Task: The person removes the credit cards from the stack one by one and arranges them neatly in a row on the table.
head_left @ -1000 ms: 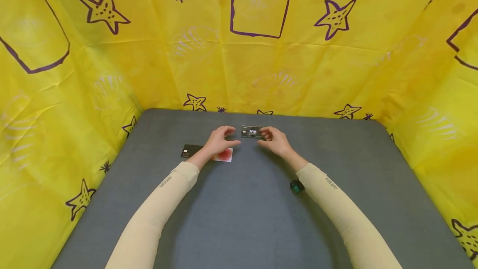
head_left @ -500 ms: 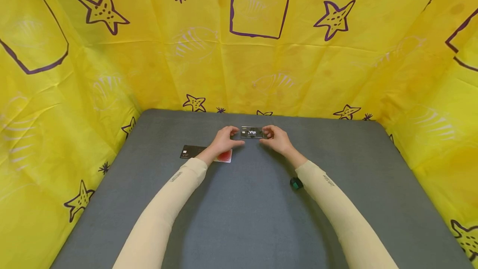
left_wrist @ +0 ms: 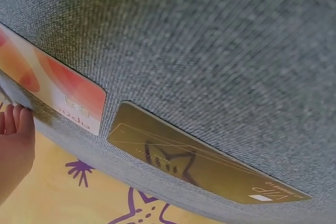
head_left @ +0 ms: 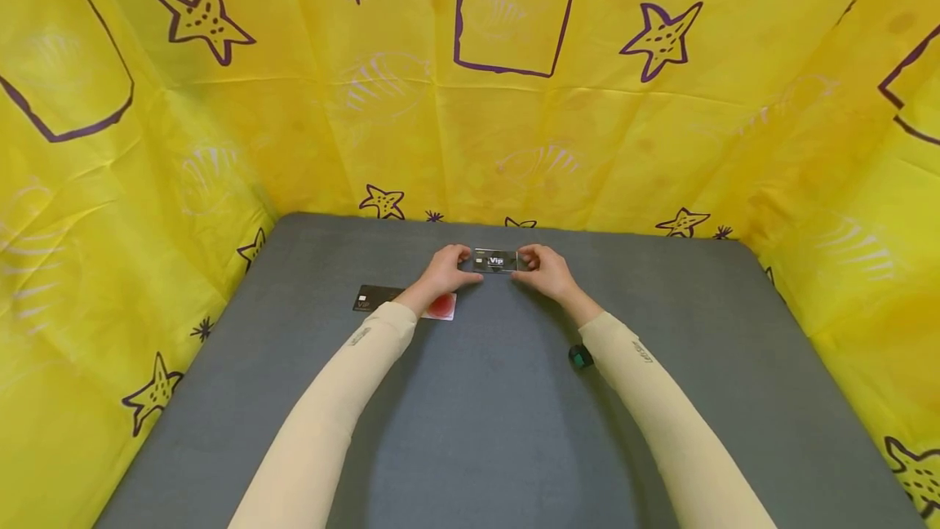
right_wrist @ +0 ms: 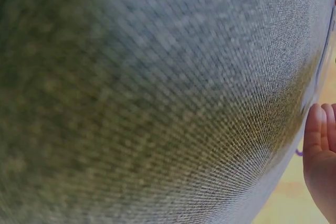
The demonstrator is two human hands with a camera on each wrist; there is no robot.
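A dark card with "Vip" lettering (head_left: 495, 260) lies on the grey cloth near the back of the table, between both hands. My left hand (head_left: 444, 269) is at its left end, fingertips beside the short edge and thumb by the lower corner. Mirroring this, my right hand (head_left: 547, 272) has relaxed, bent fingers at the right end. Only the outer fingers of the left hand (left_wrist: 16, 137) and right hand (right_wrist: 321, 150) show in the wrist views, fairly straight; the card's held edges are hidden there.
Nearer the left forearm lie a black VIP card (head_left: 374, 298) and a white card with a red design (head_left: 442, 306), end to end. A small dark object with a green face (head_left: 580, 357) sits by the right cuff. Yellow printed cloth (head_left: 499, 153) walls the table's back and sides.
My left hand has moved right to the Vip card's left end. My right hand has drawn back slightly, uncovering its right end. The other two cards stay put.
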